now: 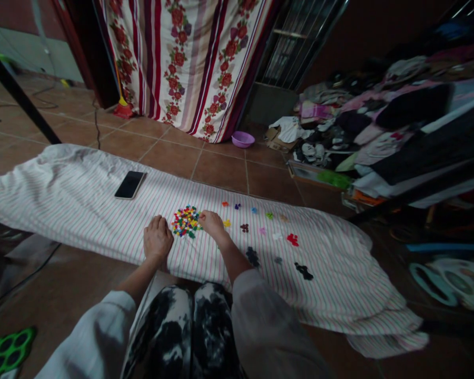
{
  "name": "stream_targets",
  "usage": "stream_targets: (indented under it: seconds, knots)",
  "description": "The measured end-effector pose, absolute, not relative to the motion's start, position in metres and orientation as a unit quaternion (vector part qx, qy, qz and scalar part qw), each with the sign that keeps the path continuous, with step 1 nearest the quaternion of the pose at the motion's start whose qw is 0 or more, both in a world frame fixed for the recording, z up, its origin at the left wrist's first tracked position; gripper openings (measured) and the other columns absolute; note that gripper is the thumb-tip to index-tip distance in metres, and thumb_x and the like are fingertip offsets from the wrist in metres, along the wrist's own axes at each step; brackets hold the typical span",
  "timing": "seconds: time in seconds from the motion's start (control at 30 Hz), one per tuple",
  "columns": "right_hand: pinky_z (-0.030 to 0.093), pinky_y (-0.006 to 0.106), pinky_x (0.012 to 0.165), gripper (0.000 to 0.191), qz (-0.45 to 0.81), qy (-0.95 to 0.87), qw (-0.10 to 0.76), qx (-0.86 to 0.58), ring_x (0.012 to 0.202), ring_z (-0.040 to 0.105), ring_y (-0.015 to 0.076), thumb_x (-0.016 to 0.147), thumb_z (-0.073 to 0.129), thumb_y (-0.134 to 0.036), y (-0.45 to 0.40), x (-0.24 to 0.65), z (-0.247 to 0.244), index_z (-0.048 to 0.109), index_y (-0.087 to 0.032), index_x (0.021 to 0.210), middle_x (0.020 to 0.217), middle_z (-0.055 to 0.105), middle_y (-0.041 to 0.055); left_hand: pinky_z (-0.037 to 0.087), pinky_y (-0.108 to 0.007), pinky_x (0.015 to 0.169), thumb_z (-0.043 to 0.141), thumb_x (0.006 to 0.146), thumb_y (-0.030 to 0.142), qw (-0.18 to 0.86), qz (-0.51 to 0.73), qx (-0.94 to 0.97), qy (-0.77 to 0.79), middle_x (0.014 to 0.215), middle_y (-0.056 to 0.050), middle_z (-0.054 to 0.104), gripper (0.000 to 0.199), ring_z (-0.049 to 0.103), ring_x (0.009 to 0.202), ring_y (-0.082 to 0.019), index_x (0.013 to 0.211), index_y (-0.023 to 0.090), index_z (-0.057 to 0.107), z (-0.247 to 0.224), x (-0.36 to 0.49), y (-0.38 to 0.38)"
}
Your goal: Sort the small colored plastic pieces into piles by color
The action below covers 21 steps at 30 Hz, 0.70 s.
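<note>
A heap of small mixed-colour pieces (pixel 185 221) lies on the striped cloth. My left hand (pixel 157 237) rests flat on the cloth at the heap's left edge, holding nothing. At the heap's right edge my right hand (pixel 212 224) has its thumb and forefinger pinched together. What sits between those fingertips is too small to make out. Single-colour groups spread to the right: yellow pieces (pixel 227 223) beside my right hand, brown pieces (pixel 244 228), red pieces (pixel 293 240), green pieces (pixel 269 215) and black pieces (pixel 304 271). Dark grey pieces (pixel 252 257) lie near my right forearm.
A phone (pixel 130 185) lies on the striped cloth (pixel 82 210), left of the heap. Beyond the cloth's far edge, a purple basin (pixel 243 139) stands on the tiled floor before a floral curtain (pixel 181 63). Clothes (pixel 363 116) are piled at the right.
</note>
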State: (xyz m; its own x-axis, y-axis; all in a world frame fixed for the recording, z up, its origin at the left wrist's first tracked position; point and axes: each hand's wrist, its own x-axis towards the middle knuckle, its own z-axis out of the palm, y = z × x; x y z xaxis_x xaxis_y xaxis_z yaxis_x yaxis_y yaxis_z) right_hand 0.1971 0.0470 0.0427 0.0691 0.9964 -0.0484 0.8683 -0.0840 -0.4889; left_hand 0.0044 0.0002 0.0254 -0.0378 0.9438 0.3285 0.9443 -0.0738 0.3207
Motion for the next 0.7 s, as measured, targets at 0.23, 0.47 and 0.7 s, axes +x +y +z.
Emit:
stream_targets:
  seconds: [0.23, 0.47, 0.7]
  knots:
    - [0.044, 0.024, 0.068, 0.011, 0.215, -0.622, 0.259, -0.707, 0.076, 0.062, 0.0143, 0.079, 0.054, -0.026, 0.042, 0.204, 0.03, 0.065, -0.025, 0.082, 0.082, 0.07, -0.0006, 0.039, -0.042, 0.09, 0.04, 0.082, 0.018, 0.002, -0.237, -0.694, -0.68, 0.127, -0.015, 0.054, 0.034, 0.048, 0.118, -0.027, 0.112, 0.016, 0.056, 0.024, 0.003, 0.0]
    - [0.047, 0.025, 0.071, 0.014, 0.245, -0.593, 0.336, -0.689, 0.077, 0.064, 0.0142, 0.077, 0.053, -0.023, 0.033, 0.216, 0.026, 0.062, -0.024, 0.088, 0.082, 0.069, -0.0008, 0.039, -0.042, 0.089, 0.04, 0.083, 0.019, -0.001, -0.234, -0.694, -0.681, 0.126, -0.015, 0.055, 0.032, 0.049, 0.116, -0.027, 0.11, 0.016, 0.056, 0.025, 0.003, 0.001]
    - [0.05, 0.027, 0.072, 0.014, 0.246, -0.563, 0.403, -0.678, 0.073, 0.064, 0.0139, 0.076, 0.051, -0.026, -0.003, 0.242, 0.021, 0.06, -0.024, 0.086, 0.077, 0.067, -0.0018, 0.039, -0.041, 0.087, 0.04, 0.083, 0.019, 0.002, -0.23, -0.697, -0.68, 0.126, -0.014, 0.055, 0.03, 0.049, 0.116, -0.027, 0.108, 0.016, 0.056, 0.025, 0.003, 0.0]
